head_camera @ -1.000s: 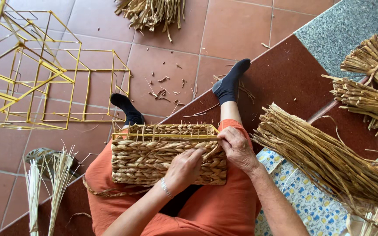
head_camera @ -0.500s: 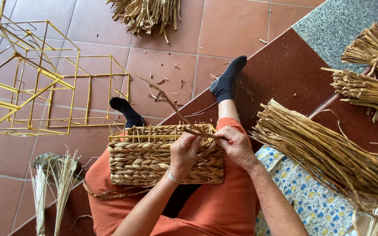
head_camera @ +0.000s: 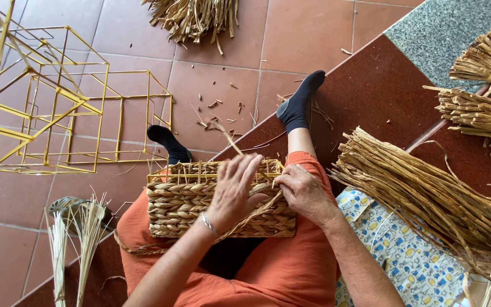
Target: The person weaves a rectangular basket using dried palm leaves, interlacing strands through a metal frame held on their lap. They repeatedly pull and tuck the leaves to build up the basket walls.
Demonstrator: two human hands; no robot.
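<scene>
A half-woven straw basket (head_camera: 183, 204) on a yellow wire frame rests on my lap, over orange trousers. My left hand (head_camera: 235, 187) lies across its upper right part, fingers spread over the weave and pinching a braided straw strand (head_camera: 257, 213) that runs diagonally down under my wrist. A loose straw end (head_camera: 228, 139) sticks up past my fingers. My right hand (head_camera: 305, 190) grips the basket's right end, fingers curled on the braid at the rim.
A big bundle of long straw (head_camera: 427, 193) lies at my right on a patterned cloth (head_camera: 410, 267). More tied bundles (head_camera: 484, 108) lie at the far right. Empty yellow wire frames (head_camera: 46, 102) stand left on the tiled floor. Straw stalks (head_camera: 75, 239) at lower left.
My left hand moved up from the basket's front face to its top right edge, pulling the braided strand along. The loose straw end now rises above the rim.
</scene>
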